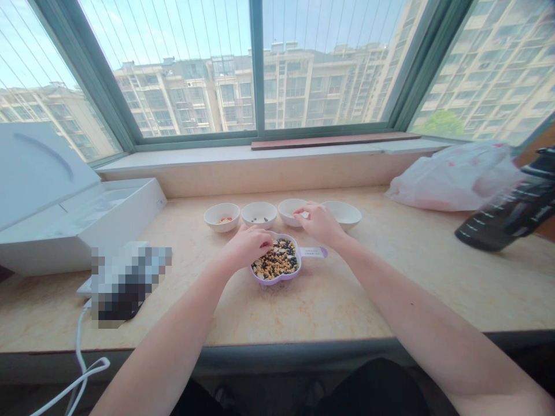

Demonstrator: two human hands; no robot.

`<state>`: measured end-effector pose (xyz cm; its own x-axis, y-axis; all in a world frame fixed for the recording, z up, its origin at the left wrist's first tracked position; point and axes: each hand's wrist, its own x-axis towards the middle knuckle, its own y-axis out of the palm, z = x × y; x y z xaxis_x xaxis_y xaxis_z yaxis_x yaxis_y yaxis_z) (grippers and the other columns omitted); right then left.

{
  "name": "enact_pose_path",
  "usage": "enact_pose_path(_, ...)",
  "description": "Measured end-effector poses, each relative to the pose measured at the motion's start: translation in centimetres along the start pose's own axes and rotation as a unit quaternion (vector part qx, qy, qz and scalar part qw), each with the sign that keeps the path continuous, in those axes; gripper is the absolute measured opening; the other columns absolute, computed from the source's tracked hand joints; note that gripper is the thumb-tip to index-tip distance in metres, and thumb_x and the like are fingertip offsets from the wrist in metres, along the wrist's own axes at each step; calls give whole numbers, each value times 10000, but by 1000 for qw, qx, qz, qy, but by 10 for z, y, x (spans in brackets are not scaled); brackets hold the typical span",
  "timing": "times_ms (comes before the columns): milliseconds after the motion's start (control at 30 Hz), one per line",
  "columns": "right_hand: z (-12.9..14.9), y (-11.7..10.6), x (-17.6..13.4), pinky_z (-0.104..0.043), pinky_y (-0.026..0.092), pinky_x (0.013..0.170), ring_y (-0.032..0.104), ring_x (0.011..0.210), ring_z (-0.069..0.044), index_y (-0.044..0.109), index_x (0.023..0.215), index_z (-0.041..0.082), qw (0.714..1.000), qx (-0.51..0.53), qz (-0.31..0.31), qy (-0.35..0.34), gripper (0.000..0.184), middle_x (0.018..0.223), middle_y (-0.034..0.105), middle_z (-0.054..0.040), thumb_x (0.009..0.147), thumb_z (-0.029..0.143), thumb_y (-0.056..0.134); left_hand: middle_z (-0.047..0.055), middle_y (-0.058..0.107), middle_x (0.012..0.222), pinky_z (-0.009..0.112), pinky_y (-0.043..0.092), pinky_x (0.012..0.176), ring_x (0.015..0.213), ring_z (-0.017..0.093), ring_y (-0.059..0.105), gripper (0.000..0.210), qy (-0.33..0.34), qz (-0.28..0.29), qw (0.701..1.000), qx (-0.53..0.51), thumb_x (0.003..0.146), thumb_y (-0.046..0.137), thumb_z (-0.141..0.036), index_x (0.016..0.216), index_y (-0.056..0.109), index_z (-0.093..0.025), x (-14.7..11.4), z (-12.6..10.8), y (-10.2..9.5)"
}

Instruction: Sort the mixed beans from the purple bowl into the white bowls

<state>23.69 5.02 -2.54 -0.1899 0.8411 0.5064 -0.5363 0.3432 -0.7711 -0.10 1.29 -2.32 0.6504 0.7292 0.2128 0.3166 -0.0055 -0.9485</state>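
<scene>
A purple-rimmed dish (277, 282) with a short handle holds mixed black, yellow and pale beans or seeds (284, 261). My left hand (249, 248) reaches over the dish's left side, its fingers curled together at the mix. Behind the dish stand white bowls in a row. My right hand (319, 222) is at the third bowl (287, 204), thumb and fingers pinched over it; anything between them is too small to make out. Small reddish bits lie in the leftmost bowl (212, 217), and a few dark beans in the second bowl (251, 212). My right hand partly covers the fourth bowl (350, 216).
An open white box (125, 214) and a blurred-out item (125, 283) with a white cable (80, 346) are at left. A plastic bag (455, 176) and a dark bottle (498, 214) stand at right. A window ledge (195, 156) runs along the back.
</scene>
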Motion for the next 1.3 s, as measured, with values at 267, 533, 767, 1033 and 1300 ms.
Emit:
enact_pose_path(267,1,-1,0,-335,477,840,676,844,-207,766,918,170,1000,-2,1,5,176,998,745,-84,911,240,605,35,721,917,334,483,841,869,193,647,148,-48,-136,972,-188,946,522,-218,913,666,-198,0,-6,-4)
enact_pose_path(533,5,-1,-2,-322,479,799,671,826,-201,767,917,179,1000,10,2,-1,166,984,756,-70,906,247,616,-11,605,765,230,442,682,686,105,537,123,-79,-298,825,-474,971,550,-301,912,563,-194,3,-7,-11)
enact_pose_path(767,10,-3,-4,-315,472,765,672,817,-197,772,910,189,1000,19,13,-3,192,982,757,-73,921,298,613,-49,469,653,198,378,536,554,70,430,307,-80,-265,652,-706,878,716,-445,812,561,-188,0,-8,-27)
enact_pose_path(1033,13,-3,-4,-312,467,745,669,808,-198,770,879,186,1000,28,13,0,184,941,757,-70,909,298,626,-56,436,616,207,396,549,546,66,437,372,-71,-278,605,-743,906,643,-549,794,613,-196,-2,-3,-32)
enact_pose_path(1300,15,-4,-4,-314,471,741,667,800,-198,767,885,184,999,35,18,4,199,953,755,-72,917,309,617,-43,493,659,207,393,557,580,69,454,263,-82,-273,607,-742,874,721,-441,813,647,-196,-4,-4,-33)
